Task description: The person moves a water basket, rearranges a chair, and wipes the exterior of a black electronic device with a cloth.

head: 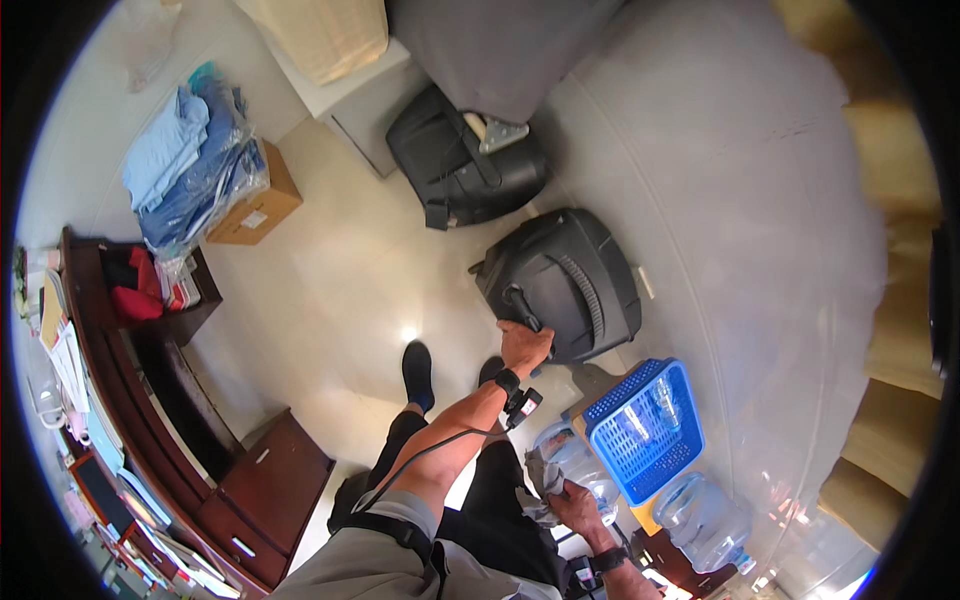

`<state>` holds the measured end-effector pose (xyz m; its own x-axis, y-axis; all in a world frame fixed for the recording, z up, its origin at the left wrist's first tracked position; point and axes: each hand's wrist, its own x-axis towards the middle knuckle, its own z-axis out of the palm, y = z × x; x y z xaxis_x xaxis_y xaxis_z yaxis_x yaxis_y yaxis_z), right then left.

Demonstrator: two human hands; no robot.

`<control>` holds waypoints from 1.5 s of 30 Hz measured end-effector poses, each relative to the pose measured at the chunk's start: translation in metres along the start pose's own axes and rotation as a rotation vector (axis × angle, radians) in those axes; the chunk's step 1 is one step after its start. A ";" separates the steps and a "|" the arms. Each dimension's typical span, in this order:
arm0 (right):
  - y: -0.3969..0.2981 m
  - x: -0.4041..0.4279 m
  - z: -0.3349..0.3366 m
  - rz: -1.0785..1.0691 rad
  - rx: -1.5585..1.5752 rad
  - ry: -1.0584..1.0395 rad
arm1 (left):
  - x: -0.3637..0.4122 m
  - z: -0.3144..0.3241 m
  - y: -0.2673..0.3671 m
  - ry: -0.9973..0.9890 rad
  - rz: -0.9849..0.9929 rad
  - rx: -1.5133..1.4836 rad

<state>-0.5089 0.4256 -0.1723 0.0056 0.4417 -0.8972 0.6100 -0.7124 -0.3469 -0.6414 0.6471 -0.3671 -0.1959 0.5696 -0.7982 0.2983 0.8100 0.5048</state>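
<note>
My left hand [526, 346] is closed around a black handle-like bar [523, 306] on top of a bulky black plastic unit [566, 262]. The unit stands on the floor in front of me and has a ribbed grip along its top. Crumpled grey cloth [541, 484] is bunched in my right hand [579, 506], held low near my right thigh. A second black unit [469, 165] of similar size stands beyond the first. On it lie a metal bracket-like piece [504, 136] and a thin cord.
A blue plastic basket [649, 435] holding clear bottles is at my right, beside large water jugs [701, 521]. To my left stands a dark wooden desk [266, 495]. Bagged blue clothing [195, 165] rests by a cardboard box [259, 202]. Dark grey fabric [502, 52] hangs ahead.
</note>
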 end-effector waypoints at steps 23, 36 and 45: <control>-0.065 -0.029 -0.009 -0.161 -0.084 0.239 | 0.132 -0.270 0.092 0.225 0.496 0.143; -0.044 -0.043 -0.020 -0.127 -0.006 0.301 | 0.069 -0.307 0.076 -0.023 0.291 0.038; -0.054 -0.010 -0.057 -0.405 -0.014 0.276 | -0.001 -0.352 0.040 -0.022 0.208 -0.006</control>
<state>-0.4967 0.4906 -0.1286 -0.0260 0.8109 -0.5846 0.6173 -0.4469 -0.6474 -0.9578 0.7274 -0.2305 -0.1105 0.7214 -0.6836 0.3243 0.6764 0.6613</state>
